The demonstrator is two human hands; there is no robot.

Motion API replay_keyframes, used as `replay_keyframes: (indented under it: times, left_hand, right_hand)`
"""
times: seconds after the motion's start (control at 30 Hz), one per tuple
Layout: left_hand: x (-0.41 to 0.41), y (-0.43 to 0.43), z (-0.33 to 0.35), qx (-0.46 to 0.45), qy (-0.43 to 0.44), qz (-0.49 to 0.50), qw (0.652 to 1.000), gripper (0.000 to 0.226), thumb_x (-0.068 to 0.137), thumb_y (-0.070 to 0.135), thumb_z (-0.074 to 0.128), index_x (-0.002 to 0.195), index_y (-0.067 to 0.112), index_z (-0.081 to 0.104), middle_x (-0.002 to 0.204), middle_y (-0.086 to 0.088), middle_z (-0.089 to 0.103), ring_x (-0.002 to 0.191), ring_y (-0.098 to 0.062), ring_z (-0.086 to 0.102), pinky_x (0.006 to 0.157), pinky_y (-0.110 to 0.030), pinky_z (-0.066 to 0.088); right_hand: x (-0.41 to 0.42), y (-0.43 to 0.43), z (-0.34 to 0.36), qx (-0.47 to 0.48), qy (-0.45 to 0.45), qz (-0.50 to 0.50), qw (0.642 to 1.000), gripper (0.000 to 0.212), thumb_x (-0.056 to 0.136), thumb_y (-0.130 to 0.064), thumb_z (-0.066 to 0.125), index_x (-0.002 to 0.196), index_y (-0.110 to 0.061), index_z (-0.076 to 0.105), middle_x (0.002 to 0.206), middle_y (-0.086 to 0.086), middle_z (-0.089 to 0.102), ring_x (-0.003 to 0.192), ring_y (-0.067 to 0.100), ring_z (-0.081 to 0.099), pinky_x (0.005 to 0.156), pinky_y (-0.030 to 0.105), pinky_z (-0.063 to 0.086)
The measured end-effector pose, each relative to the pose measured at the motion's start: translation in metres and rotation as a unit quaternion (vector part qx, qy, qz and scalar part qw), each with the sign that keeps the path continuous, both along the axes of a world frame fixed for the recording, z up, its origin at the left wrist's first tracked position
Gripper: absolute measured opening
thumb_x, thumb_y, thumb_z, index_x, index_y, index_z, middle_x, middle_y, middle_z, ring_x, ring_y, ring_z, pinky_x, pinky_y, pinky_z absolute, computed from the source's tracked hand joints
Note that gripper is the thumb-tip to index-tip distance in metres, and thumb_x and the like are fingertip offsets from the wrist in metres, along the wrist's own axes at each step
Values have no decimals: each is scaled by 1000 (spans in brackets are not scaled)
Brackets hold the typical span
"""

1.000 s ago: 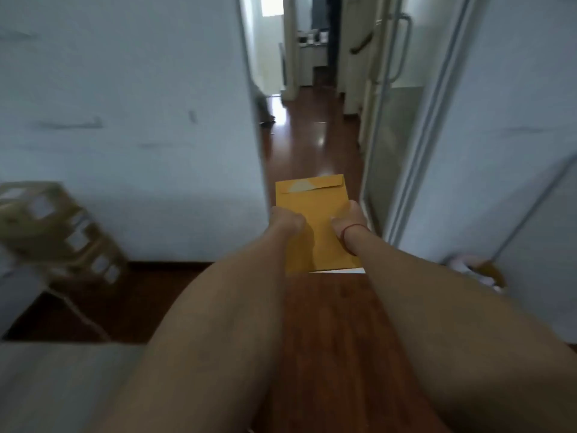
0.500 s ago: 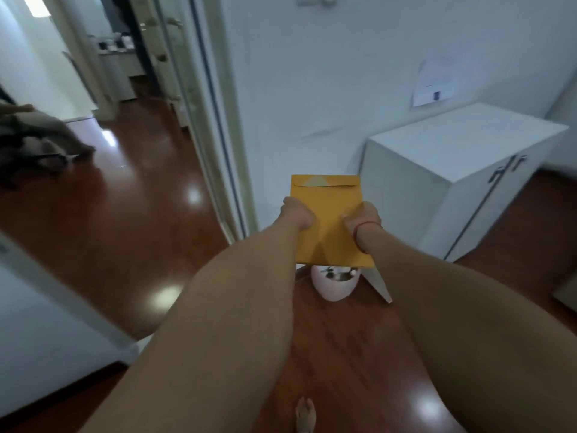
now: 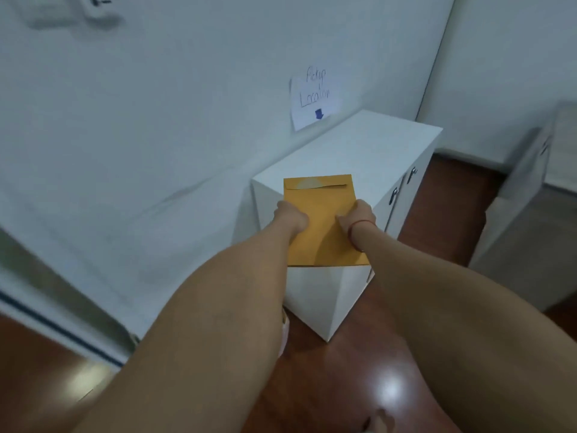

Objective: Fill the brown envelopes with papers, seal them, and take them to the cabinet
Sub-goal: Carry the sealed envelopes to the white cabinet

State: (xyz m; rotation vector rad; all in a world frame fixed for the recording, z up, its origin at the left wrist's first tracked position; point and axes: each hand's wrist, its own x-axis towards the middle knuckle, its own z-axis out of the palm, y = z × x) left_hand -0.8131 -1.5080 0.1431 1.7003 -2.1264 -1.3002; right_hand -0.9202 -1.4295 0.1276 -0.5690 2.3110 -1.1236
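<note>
A brown envelope with its flap folded down is held out in front of me, long side pointing away. My left hand grips its left edge and my right hand, with a red band at the wrist, grips its right edge. The envelope hovers over the near corner of a low white cabinet with two handled doors on its right face. The cabinet's top is bare.
A paper sign with handwriting and a blue down arrow is taped to the white wall above the cabinet. A second white unit stands at the right. A pale round object sits on the wooden floor by the cabinet's left side.
The view has swung right from the doorway and hallway to the white cabinet, which is now close. Both hands keep the same grip on the envelope.
</note>
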Motion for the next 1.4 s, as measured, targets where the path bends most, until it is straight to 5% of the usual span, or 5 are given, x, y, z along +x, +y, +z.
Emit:
replay_keyframes:
  times: [0.2, 0.47, 0.8, 1.07, 1.4]
  left_hand:
    - [-140, -68, -12, 20, 15, 56, 998, 72, 96, 33, 50, 148, 0, 11, 151, -18, 30, 135, -34, 38, 106, -39, 39]
    - [-263, -152, -28, 36, 13, 145, 989, 63, 96, 26, 51, 145, 1, 20, 146, -17, 36, 127, -32, 46, 82, -31, 42]
    - [-368, -278, -59, 36, 27, 280, 959, 62, 83, 33, 64, 134, 7, 40, 135, -15, 47, 118, -34, 53, 95, -40, 51]
    - [-413, -342, -82, 23, -59, 329, 942, 54, 86, 36, 63, 128, 8, 45, 135, -15, 43, 126, -29, 43, 99, -34, 41]
    - [-474, -374, -105, 19, -40, 417, 908, 73, 77, 36, 75, 131, 5, 37, 133, -13, 45, 124, -31, 49, 100, -37, 44]
  right_hand:
    - [-146, -79, -5, 19, 11, 58, 998, 42, 92, -22, 60, 128, -7, 45, 130, 15, 52, 118, 33, 52, 89, 37, 43]
    - [-278, -177, -12, 64, 29, 129, 989, 45, 92, -22, 61, 131, -6, 44, 133, 14, 52, 121, 34, 52, 96, 38, 44]
    - [-393, -320, -30, 70, 26, 213, 974, 54, 93, -18, 59, 141, -9, 37, 144, 13, 42, 131, 33, 43, 104, 38, 39]
    - [-436, -412, -57, 111, 37, 247, 962, 20, 87, -8, 59, 107, -4, 53, 118, 16, 59, 85, 26, 50, 74, 29, 43]
    - [-497, -471, -83, 167, 98, 319, 928, 32, 87, -16, 63, 116, -5, 56, 124, 15, 56, 113, 32, 56, 92, 37, 49]
